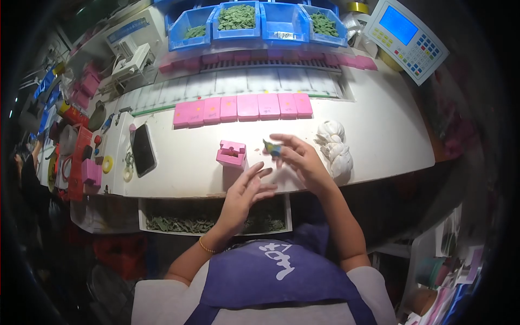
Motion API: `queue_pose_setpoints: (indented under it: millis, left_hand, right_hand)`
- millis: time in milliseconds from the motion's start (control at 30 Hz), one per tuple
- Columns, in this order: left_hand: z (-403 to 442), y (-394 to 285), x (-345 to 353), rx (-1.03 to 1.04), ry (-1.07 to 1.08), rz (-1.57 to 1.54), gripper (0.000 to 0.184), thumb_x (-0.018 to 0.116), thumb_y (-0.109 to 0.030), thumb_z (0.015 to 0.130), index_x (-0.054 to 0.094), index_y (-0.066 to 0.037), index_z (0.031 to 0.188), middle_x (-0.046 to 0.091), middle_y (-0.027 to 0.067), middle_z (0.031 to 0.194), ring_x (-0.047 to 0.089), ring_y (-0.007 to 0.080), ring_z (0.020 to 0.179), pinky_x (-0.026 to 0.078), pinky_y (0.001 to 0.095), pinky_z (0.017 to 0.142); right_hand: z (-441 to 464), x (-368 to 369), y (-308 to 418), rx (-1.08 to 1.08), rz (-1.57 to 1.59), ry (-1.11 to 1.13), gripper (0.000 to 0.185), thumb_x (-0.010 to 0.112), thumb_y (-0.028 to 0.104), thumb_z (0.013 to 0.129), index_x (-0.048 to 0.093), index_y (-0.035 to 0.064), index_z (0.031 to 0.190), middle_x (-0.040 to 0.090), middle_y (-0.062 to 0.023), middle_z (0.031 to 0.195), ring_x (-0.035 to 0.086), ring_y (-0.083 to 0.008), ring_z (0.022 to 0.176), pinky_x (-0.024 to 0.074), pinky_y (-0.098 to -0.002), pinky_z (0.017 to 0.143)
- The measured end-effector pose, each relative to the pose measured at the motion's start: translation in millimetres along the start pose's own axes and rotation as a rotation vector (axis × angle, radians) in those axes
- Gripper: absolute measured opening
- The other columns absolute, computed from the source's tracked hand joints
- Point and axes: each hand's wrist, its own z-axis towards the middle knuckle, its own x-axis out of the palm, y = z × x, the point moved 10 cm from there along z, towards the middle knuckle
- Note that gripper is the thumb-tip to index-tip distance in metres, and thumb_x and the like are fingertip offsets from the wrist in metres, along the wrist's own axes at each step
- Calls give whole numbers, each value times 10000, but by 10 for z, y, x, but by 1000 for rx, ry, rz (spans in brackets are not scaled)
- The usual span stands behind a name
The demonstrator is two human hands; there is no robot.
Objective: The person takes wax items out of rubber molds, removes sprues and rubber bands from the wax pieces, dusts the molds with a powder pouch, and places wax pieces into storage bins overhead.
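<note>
My right hand (303, 158) is raised over the white tabletop, its thumb and fingers pinched on a small green, blue and yellow piece (271, 148). The kind of that piece is too small to make out. My left hand (245, 194) hovers at the table's front edge, fingers spread, with nothing visible in it. Just beyond its fingertips stands a pink block (231, 154) with a notched top and a dark slot, touched by neither hand. Bundled white cloth (335, 149) lies to the right of my right hand.
A row of pink blocks (248, 108) crosses the table. Blue bins (189, 39), some with green leaf-like pieces, stand behind. A phone (143, 150) lies left; a scale with a blue screen (406, 38) stands back right. Below the edge, an open drawer (216, 234) holds similar green pieces.
</note>
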Motion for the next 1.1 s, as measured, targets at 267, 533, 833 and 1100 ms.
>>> queue_pose_setpoints:
  millis: [267,533,833,1100]
  left_hand:
    - [126,159,169,-342,271,-243,428,421,-395,1071,553,-15,1220,641,106,839,563,84,650,460,216,576]
    - [-8,10,399,-339,410,-149,406,532,-291,1040,522,26,1294,641,135,1194,646,133,862,507,242,739]
    - [118,44,210,-215,243,-51,344,525,-303,1043,596,10,1168,678,124,1097,657,142,814,493,239,692]
    - [145,-59,232,-49,158,99,344,534,-323,1041,631,6,1077,680,76,880,579,82,687,454,215,624]
  right_hand:
    - [-507,337,262,73,-340,218,474,613,73,976,498,18,1433,680,-83,1191,605,-103,1071,482,-289,971]
    - [-300,178,458,-89,-231,35,364,601,105,986,569,-1,1332,653,-98,1263,626,-120,1074,511,-275,909]
    - [-655,335,655,-600,-873,-152,348,720,-30,816,668,44,1152,649,-105,904,620,-216,783,518,-311,683]
    - [-718,398,703,-759,-947,-191,318,691,-84,801,649,46,1089,640,-123,934,644,-272,832,543,-357,710]
